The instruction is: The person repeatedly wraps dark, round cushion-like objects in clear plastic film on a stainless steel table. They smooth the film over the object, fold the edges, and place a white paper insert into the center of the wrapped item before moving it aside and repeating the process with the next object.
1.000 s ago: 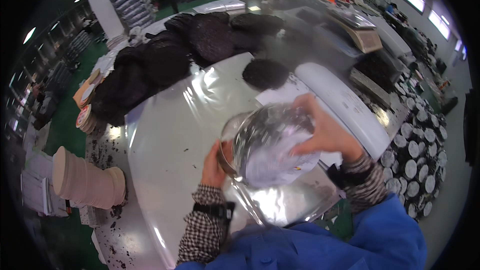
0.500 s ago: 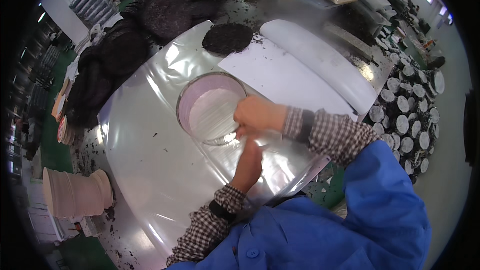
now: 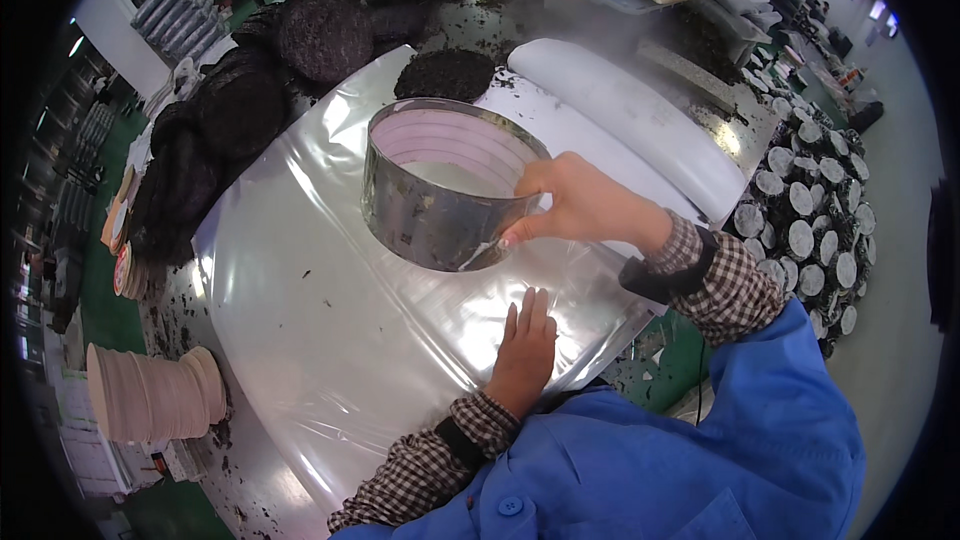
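My right hand [image 3: 590, 202] pinches the right side of a wide metal ring [image 3: 418, 210], thumb outside and fingers over the rim. The ring's outer wall is dark and smudged, and pink layered paper or lining shows inside it. It is tilted, so that its outer wall faces me; whether its lower edge touches the sheet I cannot tell. Nearer to me, my left hand [image 3: 525, 352] lies flat with fingers stretched out on a shiny clear plastic sheet [image 3: 300, 320], apart from the ring. White paper [image 3: 625, 155] lies beyond my right hand.
A dark crumbly disc [image 3: 445, 74] lies behind the ring. Several larger dark discs [image 3: 240, 100] are heaped at the far left. A rolled white sheet [image 3: 630, 125] lies at the right. Stacked pale round discs [image 3: 150, 392] stand at the left edge. Many white-ended bundles [image 3: 802, 200] fill the right side.
My right hand has tilted the ring, turning its outer wall toward me. My left hand has moved away from the ring toward me and now lies flat on the sheet.
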Demonstrator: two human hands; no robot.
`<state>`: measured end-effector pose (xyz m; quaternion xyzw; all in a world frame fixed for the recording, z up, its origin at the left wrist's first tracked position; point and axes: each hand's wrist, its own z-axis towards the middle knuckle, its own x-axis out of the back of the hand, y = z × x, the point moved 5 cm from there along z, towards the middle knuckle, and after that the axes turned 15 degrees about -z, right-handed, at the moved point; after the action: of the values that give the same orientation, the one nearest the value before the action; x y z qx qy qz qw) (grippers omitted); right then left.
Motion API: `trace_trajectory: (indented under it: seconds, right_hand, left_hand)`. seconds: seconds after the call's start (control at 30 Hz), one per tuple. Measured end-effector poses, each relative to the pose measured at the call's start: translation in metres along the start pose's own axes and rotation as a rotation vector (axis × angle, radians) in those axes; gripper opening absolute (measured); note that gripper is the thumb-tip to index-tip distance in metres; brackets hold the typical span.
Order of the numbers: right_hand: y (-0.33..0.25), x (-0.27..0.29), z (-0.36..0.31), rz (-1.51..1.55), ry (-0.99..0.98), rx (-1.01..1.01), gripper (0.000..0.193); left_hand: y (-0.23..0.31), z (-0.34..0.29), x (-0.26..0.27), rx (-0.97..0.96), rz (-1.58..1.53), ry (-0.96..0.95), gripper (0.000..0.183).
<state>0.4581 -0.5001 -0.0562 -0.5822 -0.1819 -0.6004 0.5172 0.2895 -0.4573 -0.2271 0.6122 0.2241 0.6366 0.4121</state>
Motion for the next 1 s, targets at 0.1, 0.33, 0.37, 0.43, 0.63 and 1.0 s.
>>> trace_trajectory:
  seconds: [0.1,0.33,0.37,0.43,0.63,1.0]
  right_hand:
    - [-0.009,-0.005,-0.013,-0.053,0.010,0.123,0.043]
    - [-0.076,-0.056,-0.049,-0.425,0.078,0.668,0.020]
    - [-0.070,-0.041,-0.033,-0.251,0.217,0.579,0.016]
    - [-0.074,-0.008,0.013,0.171,0.460,0.460,0.010]
    - [0.109,-0.046,0.124,-0.418,-0.369,-0.030,0.026]
    - [0.247,-0.091,0.254,-0.587,0.234,-0.439,0.014]
  left_hand:
    - [-0.049,0.000,0.039,0.065,-0.637,-0.018,0.038]
    - [-0.047,0.000,0.281,0.124,-1.385,0.502,0.022]
    - [-0.014,0.012,0.259,0.108,-1.312,0.420,0.024]
    - [-0.008,0.008,0.179,0.140,-1.287,0.036,0.032]
    - [-0.012,-0.040,0.171,-0.066,-0.242,-0.048,0.089]
    - [-0.085,-0.146,0.171,0.840,0.156,0.362,0.125]
